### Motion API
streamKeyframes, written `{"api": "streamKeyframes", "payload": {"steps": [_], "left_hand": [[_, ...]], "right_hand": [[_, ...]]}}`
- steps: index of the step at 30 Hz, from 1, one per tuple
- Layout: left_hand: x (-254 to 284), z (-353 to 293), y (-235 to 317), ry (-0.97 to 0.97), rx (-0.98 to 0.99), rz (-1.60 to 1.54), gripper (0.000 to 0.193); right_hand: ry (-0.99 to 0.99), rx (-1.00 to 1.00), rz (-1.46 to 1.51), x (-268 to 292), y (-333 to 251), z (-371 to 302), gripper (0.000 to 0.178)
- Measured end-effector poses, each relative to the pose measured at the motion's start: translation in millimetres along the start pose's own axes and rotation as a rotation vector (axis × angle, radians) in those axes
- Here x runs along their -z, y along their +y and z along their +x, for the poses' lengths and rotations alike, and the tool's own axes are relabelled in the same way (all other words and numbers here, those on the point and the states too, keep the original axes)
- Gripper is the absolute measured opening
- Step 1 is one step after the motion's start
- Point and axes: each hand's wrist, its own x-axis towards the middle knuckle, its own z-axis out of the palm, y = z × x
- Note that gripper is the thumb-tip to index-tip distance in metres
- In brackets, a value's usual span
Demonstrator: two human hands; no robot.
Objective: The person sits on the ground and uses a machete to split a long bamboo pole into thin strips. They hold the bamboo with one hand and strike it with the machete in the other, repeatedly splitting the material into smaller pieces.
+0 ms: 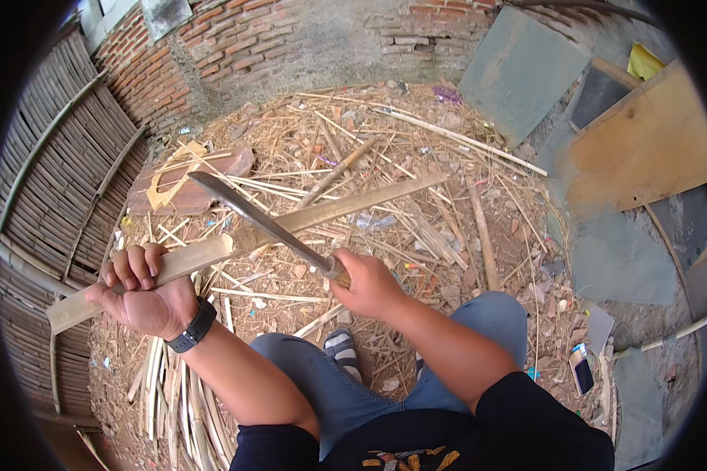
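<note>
My left hand [149, 290], with a dark watch on its wrist, is closed around a long split bamboo slat [346, 206] near its left end. The slat slants up to the right across my front, and a pale cut patch shows on it just right of my fingers. In my right hand [365, 286] is the handle of a machete [263, 220], gripped in a fist. Its dark blade points up and to the left, crossing over the slat; whether the edge touches the bamboo I cannot tell.
Split bamboo strips [177, 400] lie heaped at lower left, and more sticks and shavings litter the ground ahead. A woven bamboo wall [55, 180] rises on the left, a brick wall [251, 47] behind. Boards [644, 141] lean at right, near a phone [581, 373].
</note>
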Motion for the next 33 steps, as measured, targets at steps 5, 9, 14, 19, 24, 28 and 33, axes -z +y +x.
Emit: {"api": "streamKeyframes", "payload": {"steps": [5,9,14,19,24,28,33], "left_hand": [[-6,1,13,0.031,-0.058,-0.056,0.049],[-1,4,6,0.117,-0.073,-0.029,0.051],[-8,-2,-40,0.165,0.073,-0.071,0.049],[-11,-7,-73,0.068,0.191,0.022,0.044],[12,-22,-104,-0.379,0.486,1.165,0.051],[-44,-69,-125,-1.033,0.717,1.826,0.046],[-121,-144,-177,-1.535,0.085,1.846,0.037]], "right_hand": [[-0.037,-0.143,-0.135,64,13,26,0.031],[0.007,-0.361,0.541,96,7,33,0.027],[-0.002,-0.385,0.935,99,9,33,0.024],[0.152,-0.382,1.121,108,28,32,0.026],[0.522,-0.491,1.066,153,65,38,0.026],[0.755,-0.625,0.923,192,104,23,0.023],[0.894,-0.614,0.7,219,129,-3,0.023]]}}
